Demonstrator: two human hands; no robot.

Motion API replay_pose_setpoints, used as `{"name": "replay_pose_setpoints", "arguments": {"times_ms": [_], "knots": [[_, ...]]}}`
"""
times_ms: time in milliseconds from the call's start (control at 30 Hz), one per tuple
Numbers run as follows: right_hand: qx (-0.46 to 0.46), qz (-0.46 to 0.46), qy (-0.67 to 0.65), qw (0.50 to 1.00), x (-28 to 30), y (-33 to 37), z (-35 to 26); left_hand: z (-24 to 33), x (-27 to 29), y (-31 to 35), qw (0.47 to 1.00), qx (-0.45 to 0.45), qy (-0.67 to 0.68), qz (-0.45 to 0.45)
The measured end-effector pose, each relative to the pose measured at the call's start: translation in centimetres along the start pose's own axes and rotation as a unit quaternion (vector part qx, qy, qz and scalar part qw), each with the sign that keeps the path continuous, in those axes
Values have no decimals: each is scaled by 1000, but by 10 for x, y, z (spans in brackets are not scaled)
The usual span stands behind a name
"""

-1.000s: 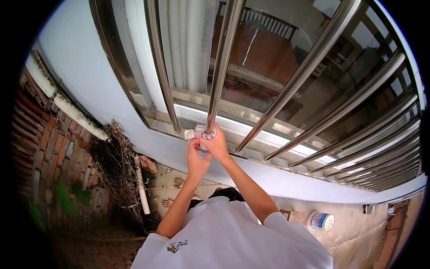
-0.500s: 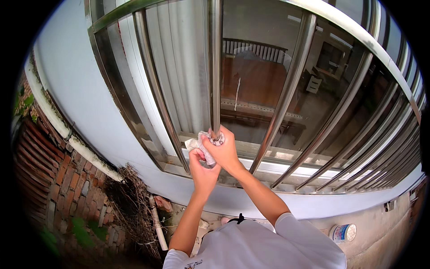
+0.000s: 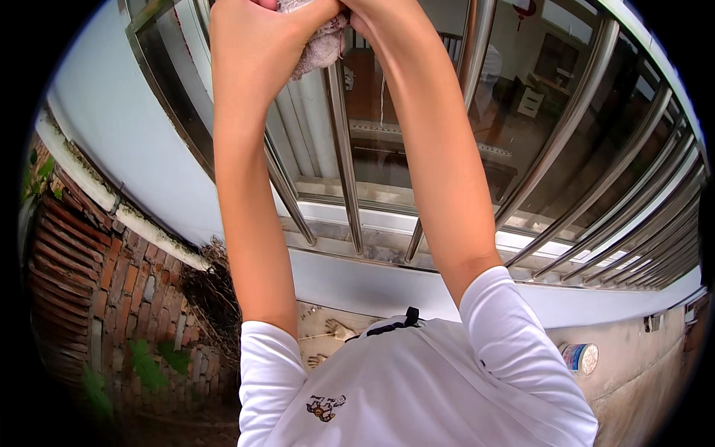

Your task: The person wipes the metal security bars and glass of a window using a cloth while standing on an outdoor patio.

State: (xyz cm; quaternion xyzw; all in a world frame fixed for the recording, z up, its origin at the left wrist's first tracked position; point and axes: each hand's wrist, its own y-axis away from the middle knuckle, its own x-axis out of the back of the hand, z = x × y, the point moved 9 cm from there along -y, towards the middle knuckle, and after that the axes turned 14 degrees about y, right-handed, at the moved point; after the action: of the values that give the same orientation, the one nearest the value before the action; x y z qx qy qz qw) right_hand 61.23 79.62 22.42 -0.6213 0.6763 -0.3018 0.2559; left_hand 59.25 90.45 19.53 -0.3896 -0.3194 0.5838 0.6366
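Note:
Both my arms reach up to the top of the picture. A pinkish, damp-looking cloth (image 3: 322, 49) is bunched around one upright metal bar (image 3: 344, 160) of the window grille. My left hand (image 3: 257, 37) is closed on the cloth from the left, its thumb side against it. My right hand (image 3: 378, 10) presses in at the cloth's right side, closed around it at the bar; the upper edge cuts off most of its fingers. Below the cloth, the bar runs bare down to the sill.
More metal bars (image 3: 562, 127) stand to the right, before window glass with a room behind it. A white wall (image 3: 119, 112) lies left, with a brick wall (image 3: 134, 298) and dry twigs (image 3: 208, 298) below. A tub (image 3: 579, 358) stands on the ground at lower right.
Both hands and the cloth have moved from low on the bar up to the picture's top edge. My arms are now stretched out, and the view has shifted slightly.

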Motion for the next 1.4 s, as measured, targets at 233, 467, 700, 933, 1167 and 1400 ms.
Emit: {"name": "replay_pose_setpoints", "arguments": {"times_ms": [233, 467, 700, 933, 1167, 1400], "knots": [[-41, -39, -16, 998, -7, 14, 28, -7, -1, 35, 997, -21, 50, 56], [-15, -32, 55, 998, 1, 71, 95, -66, 9, 117, 995, -25, -55, 76], [-211, -44, 56, 975, -3, 188, 205, -136, 21, 248, 977, 200, -63, 32], [-336, -63, 60, 938, -4, 320, 312, -189, 36, 362, 927, 355, -107, -47], [-364, -23, 30, 930, 3, 359, 340, -208, 48, 369, 937, 300, -154, -90], [-383, 32, 53, 922, 9, 375, 310, -218, 34, 380, 895, 404, -61, -179]]}}
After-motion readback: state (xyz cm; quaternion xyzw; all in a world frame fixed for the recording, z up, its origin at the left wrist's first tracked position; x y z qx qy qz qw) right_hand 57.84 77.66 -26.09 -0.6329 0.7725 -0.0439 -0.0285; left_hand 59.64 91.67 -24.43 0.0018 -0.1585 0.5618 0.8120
